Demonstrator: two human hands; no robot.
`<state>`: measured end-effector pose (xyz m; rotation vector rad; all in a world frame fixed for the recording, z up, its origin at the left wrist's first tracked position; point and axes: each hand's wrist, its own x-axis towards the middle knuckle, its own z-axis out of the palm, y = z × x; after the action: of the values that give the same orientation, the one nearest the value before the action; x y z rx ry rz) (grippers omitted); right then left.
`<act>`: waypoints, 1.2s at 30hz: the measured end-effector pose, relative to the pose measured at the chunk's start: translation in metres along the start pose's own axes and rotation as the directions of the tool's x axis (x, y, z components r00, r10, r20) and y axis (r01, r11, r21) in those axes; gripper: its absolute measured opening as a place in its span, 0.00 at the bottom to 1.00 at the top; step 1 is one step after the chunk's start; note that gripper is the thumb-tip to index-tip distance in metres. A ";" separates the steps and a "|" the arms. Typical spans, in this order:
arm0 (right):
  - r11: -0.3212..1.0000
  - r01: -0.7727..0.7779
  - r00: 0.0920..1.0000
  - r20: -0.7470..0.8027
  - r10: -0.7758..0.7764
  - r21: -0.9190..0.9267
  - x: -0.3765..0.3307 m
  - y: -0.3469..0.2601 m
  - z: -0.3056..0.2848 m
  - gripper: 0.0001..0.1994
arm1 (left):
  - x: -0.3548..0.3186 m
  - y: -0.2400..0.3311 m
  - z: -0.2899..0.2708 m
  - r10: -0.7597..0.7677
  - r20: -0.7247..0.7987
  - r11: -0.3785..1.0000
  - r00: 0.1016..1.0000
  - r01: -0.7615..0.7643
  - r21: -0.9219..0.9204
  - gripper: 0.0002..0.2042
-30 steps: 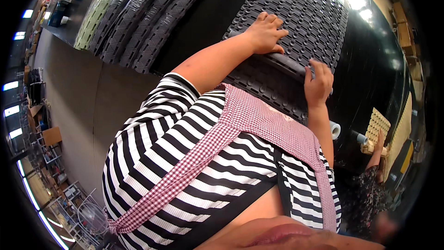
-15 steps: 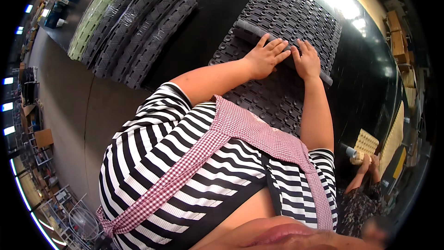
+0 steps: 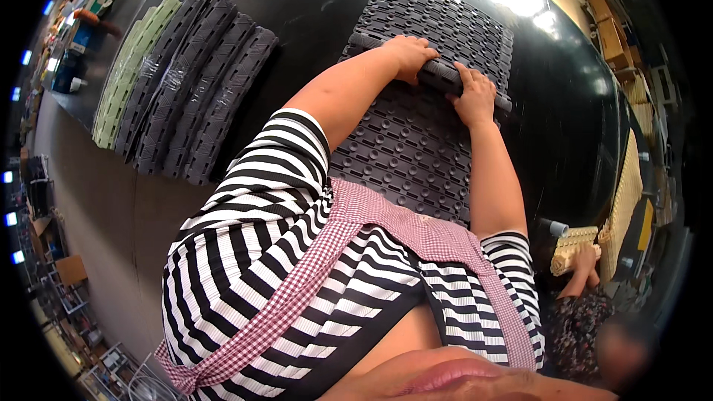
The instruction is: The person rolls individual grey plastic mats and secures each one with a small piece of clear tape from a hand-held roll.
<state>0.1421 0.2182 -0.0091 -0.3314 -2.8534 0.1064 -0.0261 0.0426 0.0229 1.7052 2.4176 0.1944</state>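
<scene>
A dark grey rubber mat (image 3: 416,156) with raised studs lies flat on the black table (image 3: 297,15), its near end partly rolled into a tube (image 3: 438,74) that runs across the mat. My left hand (image 3: 410,53) presses on the left part of the roll with its fingers curled over it. Close beside it, my right hand (image 3: 475,93) grips the right part of the same roll. Both forearms reach out over the flat part of the mat.
Several rolled mats (image 3: 186,89), dark grey and one pale green (image 3: 130,67), lie side by side at the table's left. At the right edge another person's hand (image 3: 587,260) holds a cream mat (image 3: 572,249). Boxes and shelves stand around the table.
Both hands have moved farther away from me along the mat, and the rolled part has travelled with them and grown thicker. The hands have come closer together.
</scene>
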 end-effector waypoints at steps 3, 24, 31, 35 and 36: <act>0.998 0.059 0.992 -0.114 -0.060 -0.014 -0.016 -0.006 -0.003 0.32 | -0.011 0.008 0.009 0.012 -0.116 0.998 0.993 -0.006 0.057 0.33; 0.976 -0.085 0.934 0.357 0.009 0.198 -0.154 -0.080 -0.073 0.37 | -0.179 0.108 0.037 0.173 -0.226 0.974 0.959 -0.200 -0.106 0.38; 0.975 -0.024 0.998 0.062 0.011 0.220 -0.171 -0.083 -0.047 0.38 | -0.194 0.127 0.069 0.157 -0.318 0.987 0.935 -0.141 0.073 0.35; 0.984 0.003 0.999 -0.047 0.005 0.180 -0.187 -0.090 -0.040 0.38 | -0.195 0.126 0.070 0.191 -0.289 0.981 0.938 -0.172 0.090 0.34; 0.983 0.003 0.999 -0.046 0.005 0.183 -0.188 -0.091 -0.041 0.38 | -0.196 0.127 0.071 0.191 -0.285 0.981 0.939 -0.172 0.093 0.34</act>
<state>0.3097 0.0876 -0.0084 -0.2927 -2.7707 0.3540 0.1700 -0.0993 -0.0065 2.0630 2.4865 0.4251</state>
